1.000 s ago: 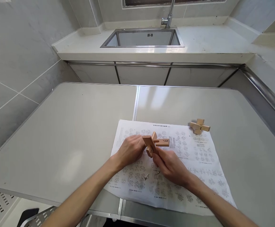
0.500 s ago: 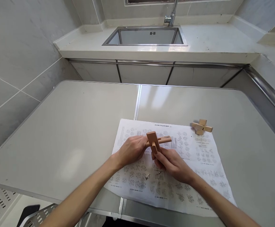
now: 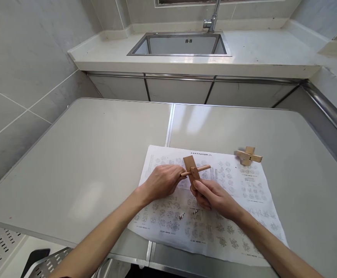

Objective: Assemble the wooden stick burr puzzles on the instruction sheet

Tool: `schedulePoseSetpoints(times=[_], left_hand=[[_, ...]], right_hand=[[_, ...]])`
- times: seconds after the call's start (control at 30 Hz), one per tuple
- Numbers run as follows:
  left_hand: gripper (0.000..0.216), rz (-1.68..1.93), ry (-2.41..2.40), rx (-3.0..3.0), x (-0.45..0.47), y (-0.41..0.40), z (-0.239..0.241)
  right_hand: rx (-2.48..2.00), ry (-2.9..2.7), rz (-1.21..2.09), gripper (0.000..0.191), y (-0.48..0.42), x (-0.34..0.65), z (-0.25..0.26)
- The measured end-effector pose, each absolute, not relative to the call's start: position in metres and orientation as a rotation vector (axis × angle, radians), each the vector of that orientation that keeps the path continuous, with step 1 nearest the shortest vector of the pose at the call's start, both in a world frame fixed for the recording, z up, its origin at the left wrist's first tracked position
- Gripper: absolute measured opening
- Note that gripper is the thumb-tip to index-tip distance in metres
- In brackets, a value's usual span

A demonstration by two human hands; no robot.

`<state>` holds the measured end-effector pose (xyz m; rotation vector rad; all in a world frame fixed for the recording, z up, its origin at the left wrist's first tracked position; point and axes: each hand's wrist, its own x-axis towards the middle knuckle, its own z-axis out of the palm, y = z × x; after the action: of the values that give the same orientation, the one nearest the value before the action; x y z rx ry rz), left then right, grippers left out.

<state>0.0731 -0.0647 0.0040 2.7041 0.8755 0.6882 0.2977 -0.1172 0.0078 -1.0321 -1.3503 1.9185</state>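
Observation:
Above the printed sheet, my two hands hold an interlocking wooden puzzle made of crossed pieces. My left hand is closed on the left end of the thin crossbar, which sticks out to the right past the flat upright piece. My right hand pinches the lower end of that flat piece between thumb and fingers. A short piece pokes toward me at the crossing. A second wooden puzzle, cross-shaped and assembled, rests on the sheet's upper right corner.
The paper, printed with small diagrams, lies on a pale folding table with a metal seam. Behind stands a counter with a sink and a faucet. A perforated chair is at the lower left.
The wooden puzzle has been turned in my hands, so the crossbar now shows its narrow edge and the flat piece faces me more. My right hand has shifted slightly right.

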Motion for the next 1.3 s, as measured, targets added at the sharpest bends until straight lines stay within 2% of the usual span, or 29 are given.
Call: schedulePoseSetpoints(times=[1.0,1.3], left_hand=[[0.028,0.734,0.973,2.674,0.074,-0.065,0.002],[0.023,0.72,0.956,2.682,0.074,-0.063,0.0]], right_hand=[[-1.06,-1.061,1.822,0.046,-0.114,0.295,0.008],[-1.101,-0.631,1.601,0.04,-0.097,0.308,0.007]])
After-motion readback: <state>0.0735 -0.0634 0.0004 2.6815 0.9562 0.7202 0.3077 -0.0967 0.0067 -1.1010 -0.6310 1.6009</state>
